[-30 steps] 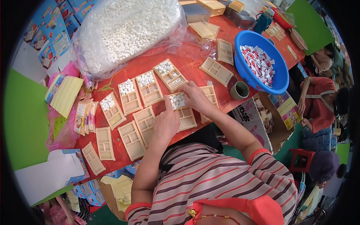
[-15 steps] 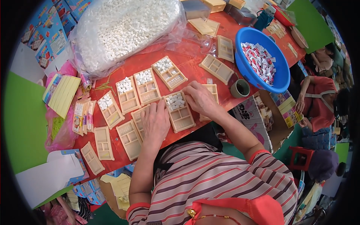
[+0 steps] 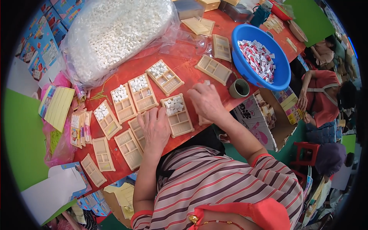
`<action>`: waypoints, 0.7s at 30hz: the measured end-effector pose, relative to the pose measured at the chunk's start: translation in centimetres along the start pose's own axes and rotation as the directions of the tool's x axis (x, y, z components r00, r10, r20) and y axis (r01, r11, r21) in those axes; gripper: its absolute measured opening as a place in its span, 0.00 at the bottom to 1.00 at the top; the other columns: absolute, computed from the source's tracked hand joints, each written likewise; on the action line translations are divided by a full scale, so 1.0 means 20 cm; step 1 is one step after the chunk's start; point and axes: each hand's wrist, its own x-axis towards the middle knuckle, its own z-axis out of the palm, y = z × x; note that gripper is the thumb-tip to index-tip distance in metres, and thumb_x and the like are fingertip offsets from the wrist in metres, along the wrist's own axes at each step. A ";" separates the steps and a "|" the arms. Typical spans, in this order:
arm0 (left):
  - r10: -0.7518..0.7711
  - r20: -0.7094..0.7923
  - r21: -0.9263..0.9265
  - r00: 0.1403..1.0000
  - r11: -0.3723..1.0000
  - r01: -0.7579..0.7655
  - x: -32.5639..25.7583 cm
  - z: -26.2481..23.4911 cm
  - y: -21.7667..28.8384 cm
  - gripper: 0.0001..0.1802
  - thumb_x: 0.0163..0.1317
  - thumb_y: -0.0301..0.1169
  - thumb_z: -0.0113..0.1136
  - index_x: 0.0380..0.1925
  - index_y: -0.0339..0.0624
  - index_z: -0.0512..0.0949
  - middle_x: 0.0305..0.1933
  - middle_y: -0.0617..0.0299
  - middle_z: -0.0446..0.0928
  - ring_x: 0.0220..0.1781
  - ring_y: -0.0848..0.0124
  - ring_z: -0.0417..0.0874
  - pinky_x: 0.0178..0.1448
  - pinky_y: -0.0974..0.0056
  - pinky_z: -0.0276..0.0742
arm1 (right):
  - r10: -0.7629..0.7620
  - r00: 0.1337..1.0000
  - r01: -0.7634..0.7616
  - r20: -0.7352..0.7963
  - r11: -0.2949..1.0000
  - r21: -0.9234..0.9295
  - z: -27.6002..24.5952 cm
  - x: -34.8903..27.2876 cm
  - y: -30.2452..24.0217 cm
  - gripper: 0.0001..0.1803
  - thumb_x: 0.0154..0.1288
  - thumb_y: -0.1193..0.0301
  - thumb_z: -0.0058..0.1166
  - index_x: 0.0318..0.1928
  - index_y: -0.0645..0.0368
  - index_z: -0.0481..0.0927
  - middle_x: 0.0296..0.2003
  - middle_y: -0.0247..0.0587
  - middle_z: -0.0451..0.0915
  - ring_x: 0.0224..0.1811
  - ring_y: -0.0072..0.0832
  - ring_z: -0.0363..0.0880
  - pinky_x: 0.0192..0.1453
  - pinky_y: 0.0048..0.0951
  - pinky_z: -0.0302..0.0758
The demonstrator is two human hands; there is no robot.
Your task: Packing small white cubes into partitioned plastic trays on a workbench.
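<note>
A cream compartment tray [image 3: 183,128] lies on the red table in front of me, small white cubes [image 3: 174,104] grouped in its far section. My left hand [image 3: 155,126] rests just left of it, fingers apart, thumb by its left edge; the hand partly covers another tray [image 3: 136,128]. To the right of the cube-holding tray is my right hand [image 3: 206,101], its fingers curled together; whatever they may hold is hidden. A further tray [image 3: 203,120] shows only partly beneath that hand. Beyond my fingers lies a small whitish piece [image 3: 207,82].
Several more trays, some with cubes, spread leftward and behind. A large clear bag of white cubes [image 3: 122,34] sits at the back. A blue basin [image 3: 281,73] of small packets and a dark cup [image 3: 239,88] stand right, above an open carton [image 3: 281,132]. A co-worker [image 3: 324,96] sits beyond.
My right hand has left the edge of the cube-holding tray and shifted right. My left hand stays beside that tray. The whole view has slid slightly.
</note>
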 end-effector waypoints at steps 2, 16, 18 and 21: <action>-0.020 -0.002 -0.035 1.000 0.999 0.020 -0.01 -0.02 0.01 0.12 0.60 0.31 0.58 0.44 0.43 0.78 0.41 0.58 0.72 0.46 0.61 0.74 0.63 0.47 0.57 | 0.028 0.998 -0.035 -0.057 0.991 -0.130 -0.05 0.00 0.08 0.06 0.54 0.73 0.55 0.34 0.56 0.78 0.36 0.38 0.74 0.41 0.35 0.74 0.46 0.35 0.67; -0.168 0.061 -0.629 0.984 0.759 0.169 0.10 -0.04 0.04 0.16 0.63 0.25 0.52 0.52 0.36 0.75 0.50 0.54 0.76 0.52 0.60 0.77 0.59 0.57 0.69 | 0.150 0.987 -0.136 0.062 0.971 -0.195 -0.15 0.13 0.27 0.02 0.58 0.75 0.52 0.31 0.58 0.77 0.30 0.44 0.78 0.37 0.42 0.79 0.44 0.40 0.71; -0.250 0.109 -0.744 0.962 0.622 0.246 0.10 -0.04 0.03 0.16 0.65 0.24 0.50 0.53 0.34 0.74 0.50 0.55 0.76 0.53 0.63 0.77 0.58 0.60 0.72 | 0.307 0.950 -0.304 -0.057 0.951 0.061 -0.20 0.19 0.28 0.04 0.58 0.73 0.52 0.33 0.60 0.77 0.30 0.49 0.80 0.35 0.46 0.80 0.36 0.40 0.73; -0.307 0.138 -0.795 0.942 0.533 0.290 0.09 0.04 -0.01 0.24 0.62 0.27 0.53 0.59 0.35 0.70 0.54 0.45 0.74 0.56 0.54 0.76 0.61 0.57 0.70 | 0.388 0.910 -0.327 -0.148 0.888 0.323 -0.12 0.28 0.27 0.04 0.59 0.75 0.53 0.33 0.62 0.76 0.22 0.40 0.76 0.24 0.28 0.76 0.27 0.29 0.70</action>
